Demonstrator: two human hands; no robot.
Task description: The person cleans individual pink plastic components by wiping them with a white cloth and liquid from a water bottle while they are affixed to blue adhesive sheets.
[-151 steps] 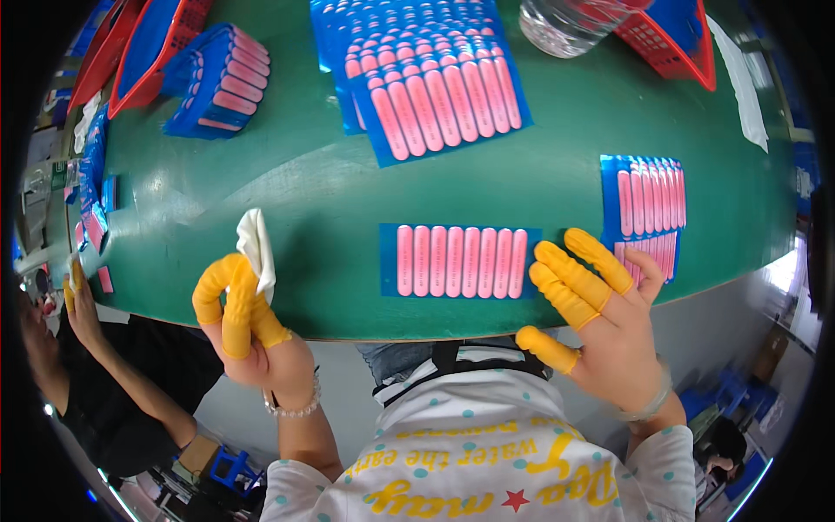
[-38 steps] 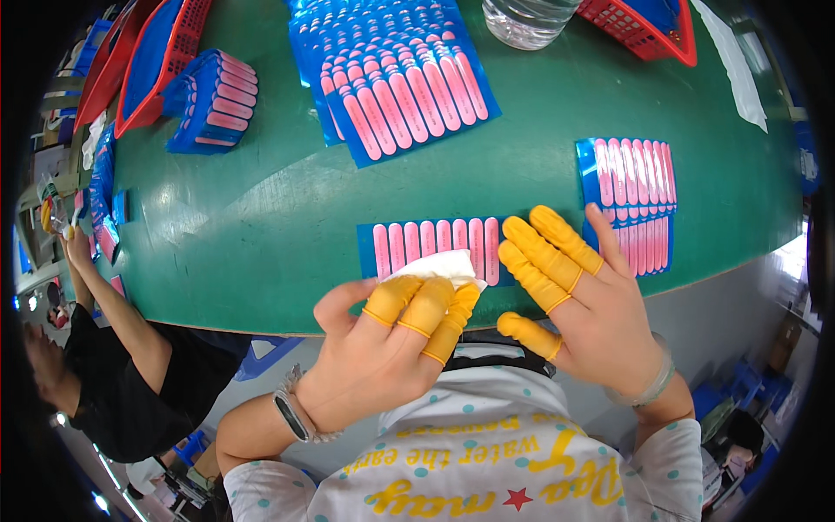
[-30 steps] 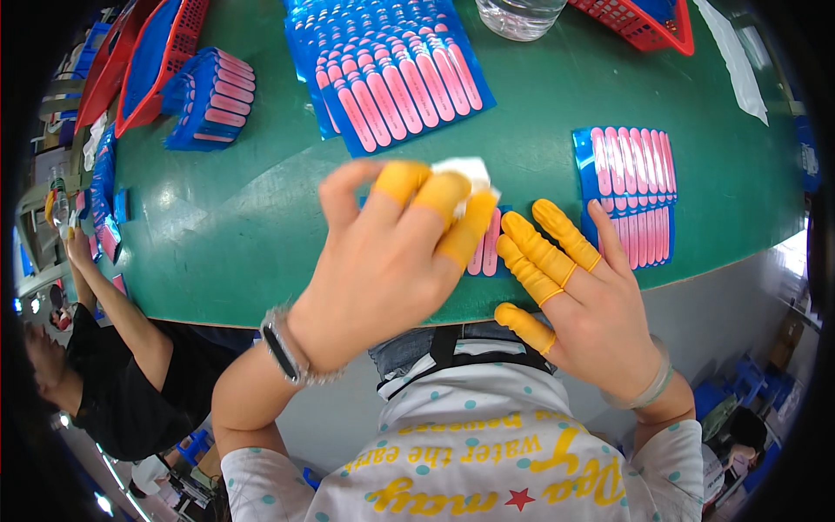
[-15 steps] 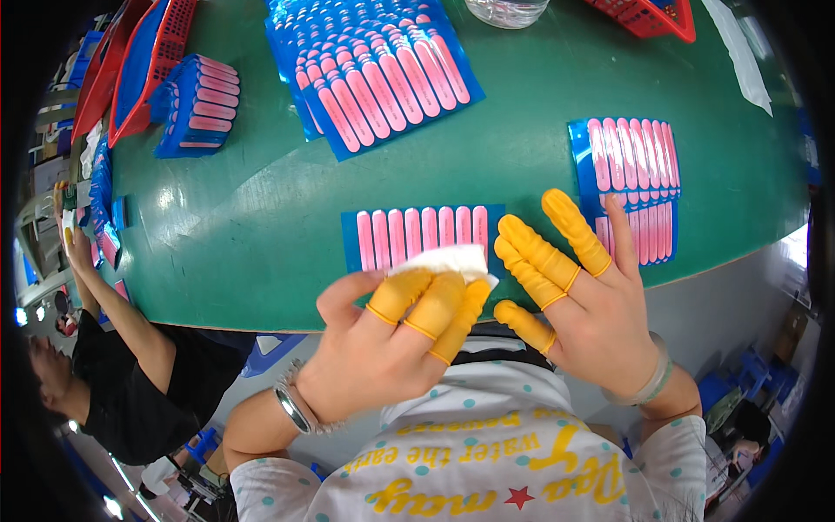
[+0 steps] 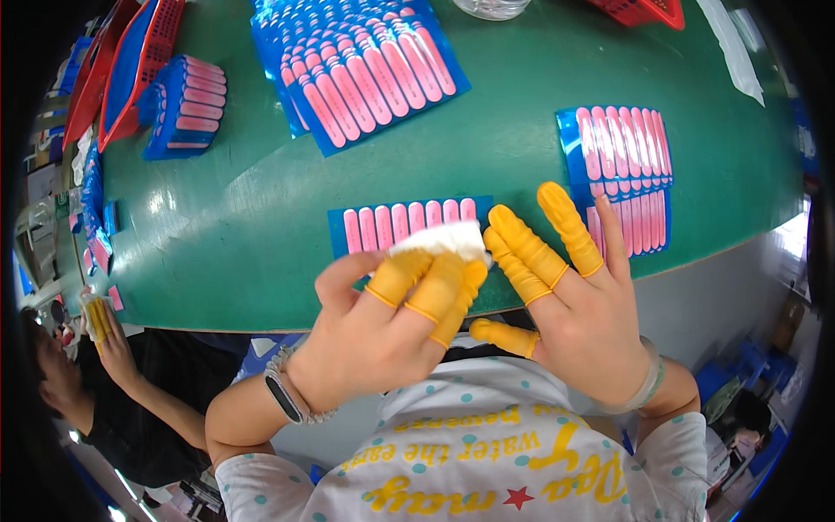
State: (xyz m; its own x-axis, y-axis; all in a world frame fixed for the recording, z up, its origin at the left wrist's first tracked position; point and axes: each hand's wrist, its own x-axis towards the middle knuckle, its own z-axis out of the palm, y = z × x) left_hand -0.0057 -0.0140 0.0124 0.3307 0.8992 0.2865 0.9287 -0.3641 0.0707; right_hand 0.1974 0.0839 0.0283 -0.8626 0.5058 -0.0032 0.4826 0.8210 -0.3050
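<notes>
A blue sheet with a row of pink rounded strips [image 5: 376, 228] lies near the table's front edge. My left hand [image 5: 383, 317], wearing yellow finger cots on several fingers, is closed on a folded white cloth [image 5: 445, 237] and presses it over the sheet's near right part, which it covers. Beside it, my right hand [image 5: 578, 317] also has yellow finger cots. Its fingers are stretched out and apart, with two tips at the sheet's right edge. Its bare little finger reaches onto another set of blue sheets with pink strips [image 5: 619, 148] at the right.
A large pile of similar sheets [image 5: 374, 87] lies on the green table [image 5: 261, 235] farther back. More sheets [image 5: 200, 100] lie beside a red basket [image 5: 143, 74] at the far left. Another red basket [image 5: 648, 10] and a clear container [image 5: 493, 7] stand at the back. A co-worker [image 5: 130, 400] sits at the left.
My left hand has shifted the cloth slightly over the sheet. My right thumb has swung toward the left hand. The whole view has moved a little, and the co-worker's arm has changed position.
</notes>
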